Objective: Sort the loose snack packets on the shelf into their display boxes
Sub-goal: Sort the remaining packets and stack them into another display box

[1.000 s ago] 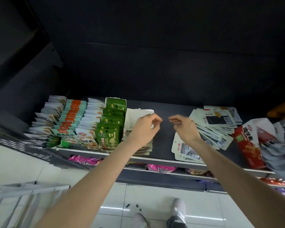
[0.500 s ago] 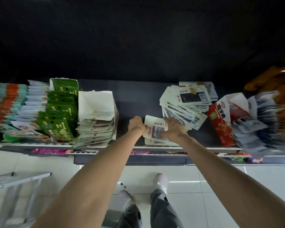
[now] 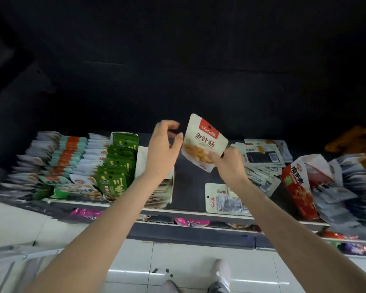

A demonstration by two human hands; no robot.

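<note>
1. Two hands are raised above the shelf [image 3: 190,187]. The right hand [image 3: 230,163] pinches a white packet [image 3: 204,142] by its lower right corner and holds it tilted in the air, printed face to the camera.
2. Left hand [image 3: 163,149]: fingers loosely curled and spread, gripping nothing. Its fingertips [image 3: 179,136] stand just beside the packet's left edge; whether they touch it cannot be told.
3. The packet sits between the two hands, above a bare dark stretch of shelf.
4. White box [image 3: 156,187]: directly under the left wrist, holding a stack of pale packets. The left forearm hides most of it.
5. Green packets [image 3: 116,172] stand in rows just left of the white box. Further left are rows of white and orange-teal packets [image 3: 68,157].
6. One loose packet [image 3: 224,197] lies back side up at the shelf's front edge, below the right wrist.
7. A loose pile [image 3: 262,159] of like packets lies spread to the right of the right hand, backs mostly up.
8. Red box [image 3: 298,187]: right of the pile, tilted, with grey packets [image 3: 342,187] fanned beyond it.
9. Pink packets [image 3: 190,223] show on the lower shelf.
</note>
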